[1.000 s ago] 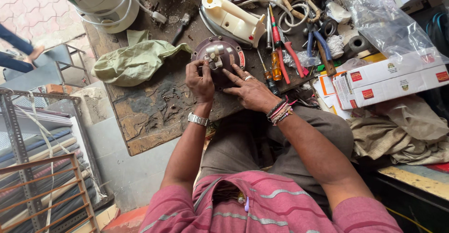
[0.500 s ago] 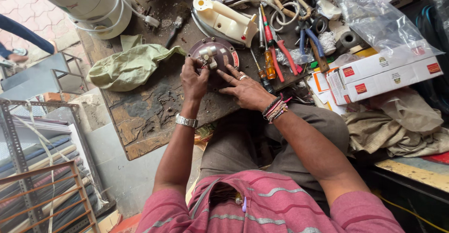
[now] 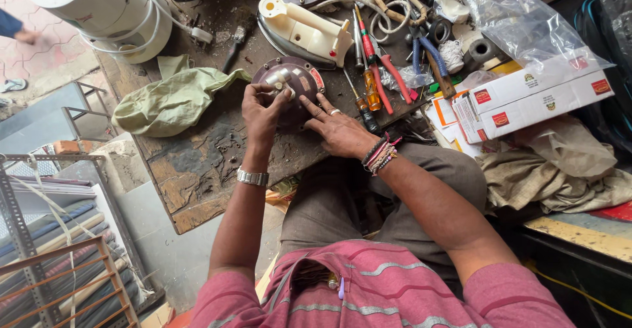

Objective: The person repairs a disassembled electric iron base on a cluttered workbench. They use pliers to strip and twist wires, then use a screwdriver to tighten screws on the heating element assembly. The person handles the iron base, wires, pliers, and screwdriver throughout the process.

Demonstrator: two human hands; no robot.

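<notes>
The worktop (image 3: 197,163) is a worn, scarred board, crowded along its far side. At its left end stands a large white cylindrical appliance body (image 3: 99,12) with a cord wrapped round it. A crumpled green cloth (image 3: 171,101) lies just beside it, towards the person. A cream-coloured iron (image 3: 303,32) lies on its side behind the work. White cartons with red patches (image 3: 533,101) sit at the right under a clear plastic bag (image 3: 520,19). Screwdrivers and pliers (image 3: 375,71) lie loose between iron and cartons.

The item in hand is a round, dark maroon appliance part (image 3: 299,88), domed, lying on the worktop directly before the person. A small pale fitting (image 3: 280,78) stands at its top.

The left hand (image 3: 263,107) is closed round the pale fitting, thumb and fingers pinched on it; the grip looks firm. The right hand (image 3: 339,127) lies flat and open on the part's right edge, fingers spread, pressing it down and holding nothing.

Risk, as judged: the part rests on a curved face, held down by pressure alone. If the flat hand slackens while the other works the fitting, the part could spin or skid. The loose tools lie near enough to be knocked. Any small screws freed could vanish among the surface debris.
</notes>
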